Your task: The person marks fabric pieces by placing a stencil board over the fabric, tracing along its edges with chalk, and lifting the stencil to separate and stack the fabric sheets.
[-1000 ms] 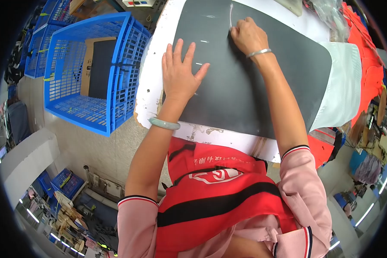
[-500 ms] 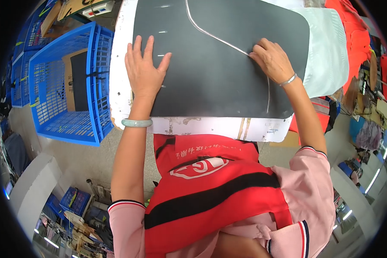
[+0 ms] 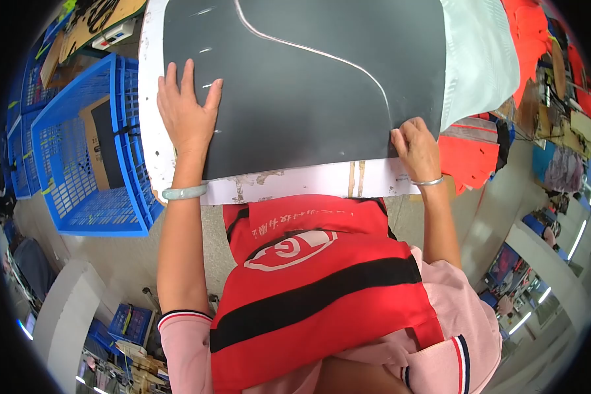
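Observation:
A dark grey sheet [image 3: 295, 98] lies flat on the white-topped table. Across it curves a shiny thin strip [image 3: 335, 58], running from the far edge down toward the lower right. My left hand [image 3: 189, 121] rests flat and open over the sheet's left edge, fingers spread. At the sheet's lower right, my right hand [image 3: 419, 148] has its fingers curled and pinched at the near end of the strip; the fingertips hide that end. A few short pale marks show on the sheet near my left hand.
Left of the table stands a blue plastic crate [image 3: 121, 190] with cardboard and a dark piece inside. Pale whitish sheets [image 3: 479, 59] lie at the table's right, beside orange-red pieces [image 3: 528, 39]. The white table edge [image 3: 295, 187] is close to my red apron [image 3: 328, 295].
My right hand has moved down toward the sheet's near edge, and the strip now curves further down to it. My left hand stays flat on the sheet. The whole view has shifted somewhat.

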The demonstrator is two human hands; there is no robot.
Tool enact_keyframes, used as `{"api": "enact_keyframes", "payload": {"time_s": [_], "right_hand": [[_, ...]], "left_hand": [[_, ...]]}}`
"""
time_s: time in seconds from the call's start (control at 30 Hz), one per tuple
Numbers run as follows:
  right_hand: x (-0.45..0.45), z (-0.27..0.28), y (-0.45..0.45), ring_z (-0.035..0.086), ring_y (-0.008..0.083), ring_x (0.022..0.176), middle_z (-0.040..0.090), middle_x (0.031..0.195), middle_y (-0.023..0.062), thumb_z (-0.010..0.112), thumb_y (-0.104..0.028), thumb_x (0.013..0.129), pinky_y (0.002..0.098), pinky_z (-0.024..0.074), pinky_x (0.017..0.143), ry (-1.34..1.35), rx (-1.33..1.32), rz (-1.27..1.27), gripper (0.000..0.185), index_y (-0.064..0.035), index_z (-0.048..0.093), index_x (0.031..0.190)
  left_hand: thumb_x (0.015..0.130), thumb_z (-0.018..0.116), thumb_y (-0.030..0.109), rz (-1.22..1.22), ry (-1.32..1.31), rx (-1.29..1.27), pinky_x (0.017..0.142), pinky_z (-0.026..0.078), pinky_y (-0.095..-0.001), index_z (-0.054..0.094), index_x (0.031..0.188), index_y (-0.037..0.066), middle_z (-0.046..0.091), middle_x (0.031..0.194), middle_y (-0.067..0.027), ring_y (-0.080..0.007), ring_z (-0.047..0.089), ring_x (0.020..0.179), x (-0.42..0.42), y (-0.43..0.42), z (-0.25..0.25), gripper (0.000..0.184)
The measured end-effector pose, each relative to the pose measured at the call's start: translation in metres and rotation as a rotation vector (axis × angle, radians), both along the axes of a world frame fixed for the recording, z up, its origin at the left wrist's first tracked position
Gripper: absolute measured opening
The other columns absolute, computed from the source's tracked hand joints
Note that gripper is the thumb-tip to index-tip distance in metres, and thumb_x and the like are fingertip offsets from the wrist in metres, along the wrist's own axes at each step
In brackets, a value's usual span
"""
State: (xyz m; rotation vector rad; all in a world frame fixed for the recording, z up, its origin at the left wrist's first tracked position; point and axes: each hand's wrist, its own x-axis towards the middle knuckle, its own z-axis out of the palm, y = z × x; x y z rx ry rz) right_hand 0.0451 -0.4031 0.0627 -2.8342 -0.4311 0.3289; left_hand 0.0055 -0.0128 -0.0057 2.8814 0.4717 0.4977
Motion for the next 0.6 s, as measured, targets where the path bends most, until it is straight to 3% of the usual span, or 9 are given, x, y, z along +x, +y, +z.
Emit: {"api": "enact_keyframes", "payload": {"time_s": [0.53,0.6], "right_hand": [[-0.022,-0.007,-0.012,0.057,0.0352,0.075,0.054,0.079,0.0150,0.058,-0.018,0.085,0.0437,0.0457,0.068,-0.113,0.070,-0.038,0.021,-0.0010,0.055,0.074],[-0.025,-0.010,-0.014,0.057,0.0350,0.073,0.054,0.079,0.0157,0.058,-0.020,0.085,0.0423,0.0456,0.066,-0.065,0.177,-0.125,0.022,-0.0003,0.056,0.074]], "left_hand": [[0.086,0.061,0.048,-0.010,0.019,-0.003,0.110,0.027,-0.0475,0.051,0.135,0.015,0.038,0.144,-0.0168,-0.0394,0.030,0.135,0.000,0.001,-0.006,0.059],[0.087,0.060,0.048,-0.015,0.011,0.003,0.110,0.027,-0.0475,0.051,0.135,0.014,0.038,0.143,-0.0173,-0.0396,0.031,0.134,0.001,0.002,-0.007,0.059]]}}
